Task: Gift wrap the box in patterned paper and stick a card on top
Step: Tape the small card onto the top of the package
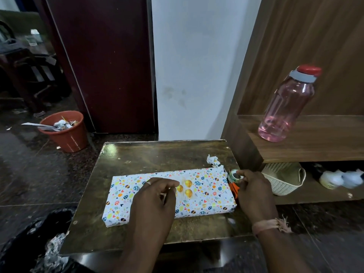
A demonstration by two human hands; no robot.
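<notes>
Head view: found the wrapped box [206, 196] lying flat on the table [157, 154], fully covered in patterned paper, long axis running left to right with the right end swung slightly away. Made out a card [186, 189] with gold balloons on the top face, about mid-length. Saw the left hand [153, 201] over the box's middle, fingertips bent down at the card's left edge; could not tell whether that grip pinched a strip of tape, pressed the card, or held nothing. Saw the right hand [254, 192] just off the box's right end, its grip closed with thumb and fingers round a tape roll [234, 175], so tape lay to the right of the card and the left hand sat nearer the card. Judged the coming move to turn on that: tape to travel leftward along the long axis to reach the card. Noted orange scissors [233, 189] wedged between the box end and the right hand, mostly hidden. Noted a crumpled paper scrap [212, 160] behind the far right corner. Left part of the card covered by the left hand; any tape already on it too faint to make out
</notes>
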